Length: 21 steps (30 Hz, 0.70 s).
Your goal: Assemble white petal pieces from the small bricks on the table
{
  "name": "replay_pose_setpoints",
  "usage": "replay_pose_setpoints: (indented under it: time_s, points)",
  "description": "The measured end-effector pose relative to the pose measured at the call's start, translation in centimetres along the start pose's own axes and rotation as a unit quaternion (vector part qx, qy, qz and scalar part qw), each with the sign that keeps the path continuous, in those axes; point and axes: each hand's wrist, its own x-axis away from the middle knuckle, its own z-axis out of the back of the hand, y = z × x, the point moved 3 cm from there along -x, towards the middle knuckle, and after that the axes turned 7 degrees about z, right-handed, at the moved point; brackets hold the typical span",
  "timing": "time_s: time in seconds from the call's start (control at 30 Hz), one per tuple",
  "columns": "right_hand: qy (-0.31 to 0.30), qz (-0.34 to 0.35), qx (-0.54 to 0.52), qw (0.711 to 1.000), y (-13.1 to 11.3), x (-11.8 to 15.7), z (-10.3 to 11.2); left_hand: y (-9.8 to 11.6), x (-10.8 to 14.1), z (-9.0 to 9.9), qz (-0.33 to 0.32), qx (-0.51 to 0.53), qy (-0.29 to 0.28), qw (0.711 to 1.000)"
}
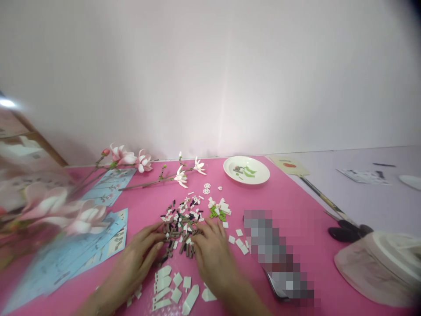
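Note:
A heap of small building-block pieces (180,224), brown, white and black, lies on the pink table cover. At its left edge my left hand (143,248) touches the pieces, fingers stretched out and thumb apart. My right hand (212,252) rests against the right edge with its fingers spread over the pieces. Neither hand shows a piece held in it, though some fingertips are partly hidden. Larger white pieces (191,300) lie nearer to me, between my wrists. White flower-like pieces and green leaf pieces (217,213) form a small cluster beyond my right hand.
Flower stems (180,175) and blue instruction sheets (112,193) lie to the left. A white plate (230,169) with green pieces stands at the back. On the right are a blurred-out phone-like object (272,254), black-handled scissors (344,234) and a whitish container (368,267).

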Motion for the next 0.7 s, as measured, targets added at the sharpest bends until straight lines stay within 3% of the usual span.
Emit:
replay_pose_setpoints:
  time_s: [0.17,0.43,0.7]
  points:
    - [-0.024,0.006,0.000,1.000,-0.3,0.3,0.0,0.9,0.0,0.3,-0.012,0.000,-0.031,0.999]
    - [-0.084,-0.031,0.007,0.996,-0.5,0.1,0.1,0.8,0.0,-0.3,-0.041,-0.059,-0.035,0.997]
    - [-0.073,-0.019,-0.003,0.997,-0.3,0.2,-0.2,1.5,-0.2,0.0,-0.052,-0.064,-0.061,0.995]
